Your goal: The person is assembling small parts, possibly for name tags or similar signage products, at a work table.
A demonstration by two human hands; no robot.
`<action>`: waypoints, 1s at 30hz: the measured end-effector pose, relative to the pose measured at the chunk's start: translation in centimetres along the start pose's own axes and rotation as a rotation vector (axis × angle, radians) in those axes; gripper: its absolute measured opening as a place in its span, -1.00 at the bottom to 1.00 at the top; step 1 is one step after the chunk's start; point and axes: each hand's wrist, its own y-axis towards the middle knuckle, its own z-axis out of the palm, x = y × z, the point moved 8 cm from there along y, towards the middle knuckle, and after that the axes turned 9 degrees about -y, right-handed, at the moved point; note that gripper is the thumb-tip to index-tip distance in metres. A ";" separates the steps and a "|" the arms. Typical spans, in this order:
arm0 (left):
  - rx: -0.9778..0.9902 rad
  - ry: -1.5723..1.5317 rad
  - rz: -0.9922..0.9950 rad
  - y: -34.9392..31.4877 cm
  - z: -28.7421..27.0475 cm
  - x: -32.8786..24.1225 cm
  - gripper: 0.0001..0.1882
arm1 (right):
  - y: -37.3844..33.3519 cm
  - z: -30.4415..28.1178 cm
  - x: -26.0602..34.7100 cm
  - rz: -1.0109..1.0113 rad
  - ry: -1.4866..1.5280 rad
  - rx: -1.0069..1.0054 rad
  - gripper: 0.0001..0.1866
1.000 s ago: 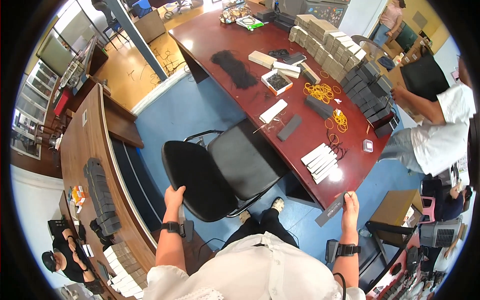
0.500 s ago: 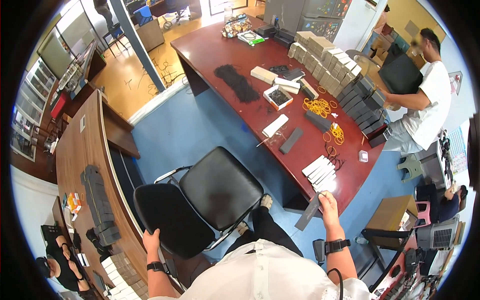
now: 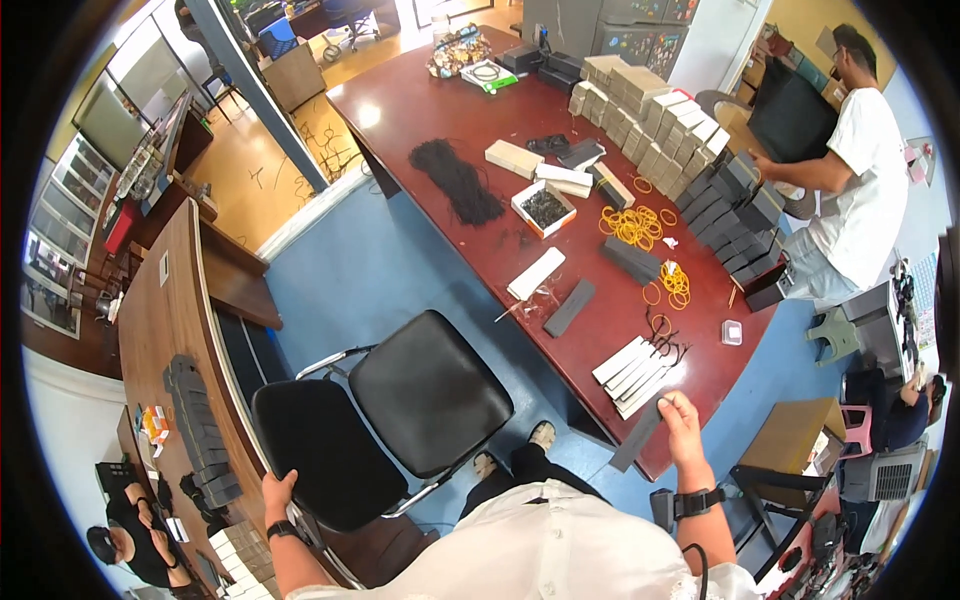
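Note:
My left hand [image 3: 278, 495] grips the edge of the backrest of a black padded chair [image 3: 432, 395] with metal arms. The chair stands between the two tables, just left of my legs. In my right hand [image 3: 682, 422], a long flat dark grey strip [image 3: 636, 442] is pinched at its upper end and hangs slanting over the near corner of the red-brown table [image 3: 440, 265]. Just beyond it lies a row of white strips [image 3: 632, 372] with black cords at their far ends. Farther left on that table sit another dark grey bar [image 3: 570, 307] and a white box [image 3: 536, 274].
Yellow rubber bands [image 3: 636, 228], an open box of small black pieces [image 3: 543, 208], black cords [image 3: 455, 182] and stacked cardboard boxes [image 3: 640, 115] cover the table. A co-worker [image 3: 860, 170] stands at its right end. A wooden counter [image 3: 160, 330] runs along the left; another person [image 3: 140, 530] sits there.
My left hand and the chair have shifted a little toward the left and toward me. My right hand, still holding the strip, has moved slightly right. The co-worker at the right has straightened somewhat.

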 end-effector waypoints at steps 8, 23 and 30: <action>-0.119 0.727 -0.308 -0.4 -3.6 -3.4 -0.44 | 1.7 -4.3 -0.1 -0.048 0.018 -0.066 -0.84; 0.721 0.190 0.685 -4.7 29.6 -48.1 -0.70 | -6.9 -8.8 -0.6 -0.081 -0.175 -0.588 -0.93; 1.485 0.118 0.536 -4.8 38.4 -57.2 -0.85 | -0.6 -1.3 1.9 -0.195 -0.184 -0.622 -0.88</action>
